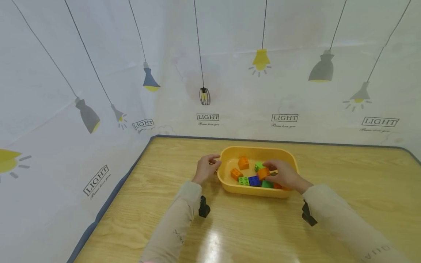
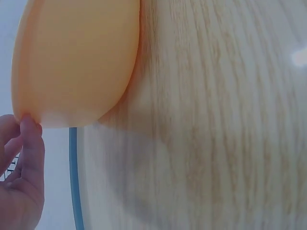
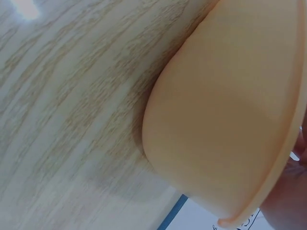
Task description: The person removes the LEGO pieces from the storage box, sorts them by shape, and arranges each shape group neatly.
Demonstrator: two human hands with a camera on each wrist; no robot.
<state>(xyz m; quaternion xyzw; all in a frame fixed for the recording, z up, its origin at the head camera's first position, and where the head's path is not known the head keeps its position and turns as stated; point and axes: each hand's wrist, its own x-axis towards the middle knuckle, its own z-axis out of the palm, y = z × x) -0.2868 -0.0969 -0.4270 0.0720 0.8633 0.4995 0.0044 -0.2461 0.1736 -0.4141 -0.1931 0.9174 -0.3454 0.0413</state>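
A yellow plastic tub [image 1: 256, 190] holds several toy building bricks. At its left end, my left hand [image 1: 206, 168] pinches the rim between thumb and fingers; in the left wrist view that hand [image 2: 24, 177] meets the tub's edge [image 2: 76, 62]. Inside the tub, my right hand [image 1: 285, 176] pinches an orange brick [image 1: 263, 173] by its side. Around it are a blue brick [image 1: 254, 180], a lime green brick [image 1: 243, 181], another lime brick [image 1: 258, 166], a green brick [image 1: 267, 184] and orange bricks [image 1: 236, 174]. In the right wrist view, the tub wall [image 3: 216, 110] hides most of the hand.
The tub stands on a wood-grain table [image 1: 250, 226] with a dark edge strip [image 1: 108, 201]. White sheets printed with lamps [image 1: 261, 60] rise behind and to the left. Black wrist devices [image 1: 204, 207] hang below both sleeves.
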